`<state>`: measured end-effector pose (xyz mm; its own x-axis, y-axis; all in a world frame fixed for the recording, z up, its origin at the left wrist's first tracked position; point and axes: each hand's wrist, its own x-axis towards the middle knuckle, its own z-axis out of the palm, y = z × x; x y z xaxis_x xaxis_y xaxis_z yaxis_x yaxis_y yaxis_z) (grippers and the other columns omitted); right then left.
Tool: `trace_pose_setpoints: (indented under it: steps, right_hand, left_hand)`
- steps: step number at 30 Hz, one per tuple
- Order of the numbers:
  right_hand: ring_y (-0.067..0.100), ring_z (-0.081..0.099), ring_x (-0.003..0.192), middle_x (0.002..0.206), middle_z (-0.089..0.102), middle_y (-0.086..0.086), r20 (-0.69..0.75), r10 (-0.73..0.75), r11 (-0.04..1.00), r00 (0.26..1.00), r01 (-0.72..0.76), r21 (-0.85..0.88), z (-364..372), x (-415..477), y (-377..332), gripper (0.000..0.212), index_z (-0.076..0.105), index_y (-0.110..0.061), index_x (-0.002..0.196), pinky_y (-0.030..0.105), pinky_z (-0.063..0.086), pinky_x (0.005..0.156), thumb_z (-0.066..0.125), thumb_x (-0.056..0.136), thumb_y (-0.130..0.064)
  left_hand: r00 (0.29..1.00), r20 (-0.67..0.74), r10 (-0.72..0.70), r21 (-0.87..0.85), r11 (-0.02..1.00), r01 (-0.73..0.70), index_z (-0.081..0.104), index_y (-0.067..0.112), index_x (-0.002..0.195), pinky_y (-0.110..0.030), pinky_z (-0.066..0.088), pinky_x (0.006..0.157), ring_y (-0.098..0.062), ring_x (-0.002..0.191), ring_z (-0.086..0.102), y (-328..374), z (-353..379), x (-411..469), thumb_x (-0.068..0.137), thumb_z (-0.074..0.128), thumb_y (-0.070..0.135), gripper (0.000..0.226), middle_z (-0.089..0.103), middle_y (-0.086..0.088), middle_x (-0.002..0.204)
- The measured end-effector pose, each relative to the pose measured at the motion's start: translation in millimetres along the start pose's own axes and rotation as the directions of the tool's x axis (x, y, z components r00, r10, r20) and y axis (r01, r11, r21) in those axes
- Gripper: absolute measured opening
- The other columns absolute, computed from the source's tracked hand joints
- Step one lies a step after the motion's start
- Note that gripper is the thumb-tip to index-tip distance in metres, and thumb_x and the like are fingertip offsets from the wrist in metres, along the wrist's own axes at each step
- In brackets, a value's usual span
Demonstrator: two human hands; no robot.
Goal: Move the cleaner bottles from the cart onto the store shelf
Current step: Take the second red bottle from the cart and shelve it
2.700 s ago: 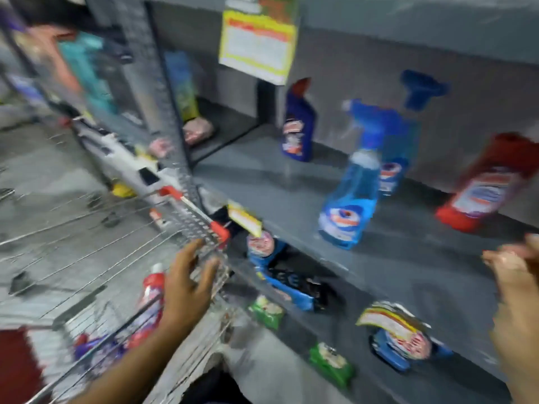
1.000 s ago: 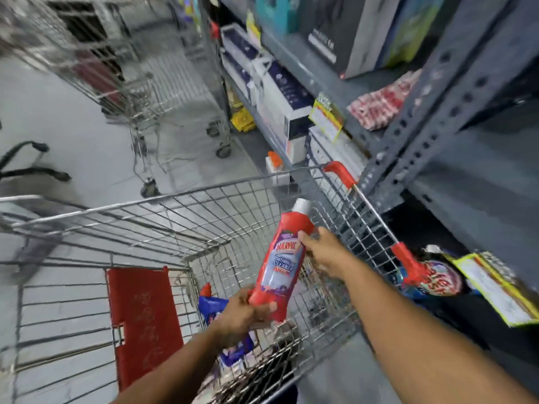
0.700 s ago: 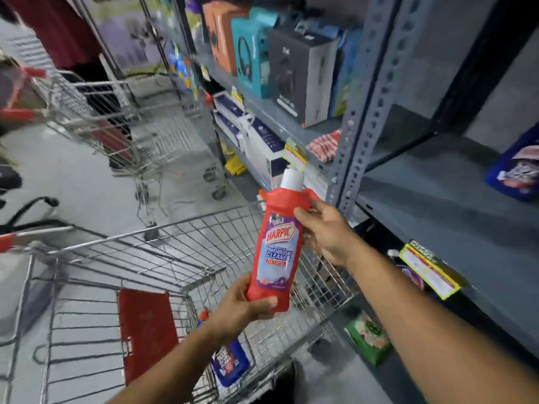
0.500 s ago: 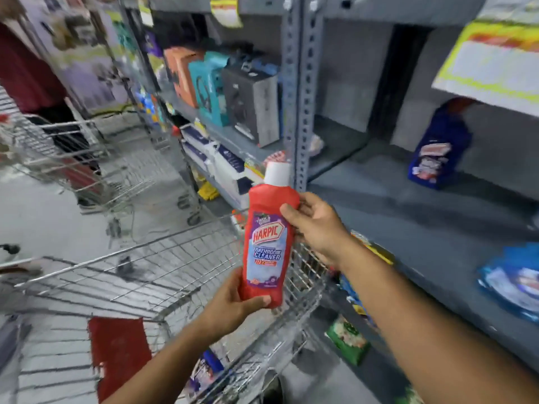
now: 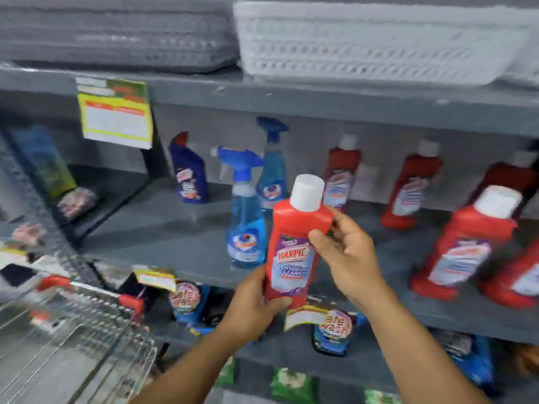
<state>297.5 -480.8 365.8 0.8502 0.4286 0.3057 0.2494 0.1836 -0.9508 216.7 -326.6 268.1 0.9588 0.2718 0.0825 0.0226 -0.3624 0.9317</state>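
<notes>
A red Harpic cleaner bottle (image 5: 294, 243) with a white cap is held upright in front of the grey store shelf (image 5: 163, 228). My left hand (image 5: 256, 304) grips its base from below. My right hand (image 5: 344, 252) holds its shoulder from the right. On the shelf stand a dark blue bottle (image 5: 189, 173), two blue spray bottles (image 5: 246, 225), and several red bottles (image 5: 463, 249) to the right. The wire cart (image 5: 73, 325) is at the lower left; its contents are not visible.
A yellow price card (image 5: 116, 118) hangs from the shelf above. A white basket (image 5: 379, 42) and grey mats (image 5: 116, 33) sit on the top shelf. Blue pouches (image 5: 189, 301) and green packs (image 5: 291, 386) fill the lower shelves. A metal upright (image 5: 43, 217) stands at the left.
The red bottle has risen out of the cart and travelled right, up in front of the cleaner shelf, with both hands still on it. My view has turned from the cart to the shelf.
</notes>
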Motion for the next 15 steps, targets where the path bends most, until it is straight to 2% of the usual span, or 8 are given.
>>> trace_pose_setpoints:
  steps: [2, 5, 9, 15]
  right_hand:
    - [0.005, 0.065, 0.1, 0.103, 0.074, -0.014, -0.069, -0.021, 0.999, 0.997, 0.019, -0.027, -36.8, 5.0, -1.9, 0.038, 0.058, -0.027, 0.115, 0.023, 0.051, 0.09, 0.065, 0.082, -0.01]
    - [0.01, 0.064, 0.106, 0.114, 0.07, -0.005, -0.125, -0.017, 0.999, 0.992, 0.012, -0.047, -84.9, 10.2, -2.1, 0.035, 0.058, -0.026, 0.116, 0.029, 0.05, 0.095, 0.06, 0.086, -0.007]
    - [0.006, 0.065, 0.106, 0.115, 0.068, -0.008, -0.182, 0.036, 0.997, 0.983, -0.047, -0.053, -124.3, 12.9, 6.9, 0.033, 0.056, -0.03, 0.114, 0.027, 0.052, 0.09, 0.059, 0.088, -0.009]
    - [-0.001, 0.061, 0.109, 0.12, 0.062, -0.011, -0.217, 0.052, 0.996, 0.975, -0.066, -0.06, -147.8, 15.5, 10.4, 0.051, 0.042, -0.021, 0.136, 0.016, 0.052, 0.081, 0.056, 0.089, -0.007]
  left_hand:
    - [0.999, 0.044, 0.025, -0.019, 1.0, -0.024, 0.055, 0.027, 0.11, -0.04, 0.052, 0.098, -0.017, 0.109, 0.066, 10.7, 34.8, 29.9, 0.064, 0.076, 0.006, 0.055, 0.069, -0.002, 0.116]
    - [0.997, 0.078, 0.025, 0.034, 0.999, -0.028, 0.052, 0.03, 0.103, -0.046, 0.052, 0.097, -0.019, 0.103, 0.067, 29.9, 88.0, 59.9, 0.063, 0.078, 0.009, 0.052, 0.069, -0.002, 0.112]
    - [0.994, 0.112, -0.015, 0.059, 0.998, 0.008, 0.054, 0.017, 0.115, -0.041, 0.05, 0.099, -0.023, 0.108, 0.064, 41.2, 137.5, 74.8, 0.07, 0.076, 0.007, 0.051, 0.068, -0.006, 0.117]
    - [0.99, 0.139, -0.035, 0.136, 0.991, 0.016, 0.049, 0.013, 0.124, -0.031, 0.045, 0.097, -0.022, 0.113, 0.061, 52.4, 161.9, 89.1, 0.077, 0.073, 0.012, 0.053, 0.064, -0.006, 0.126]
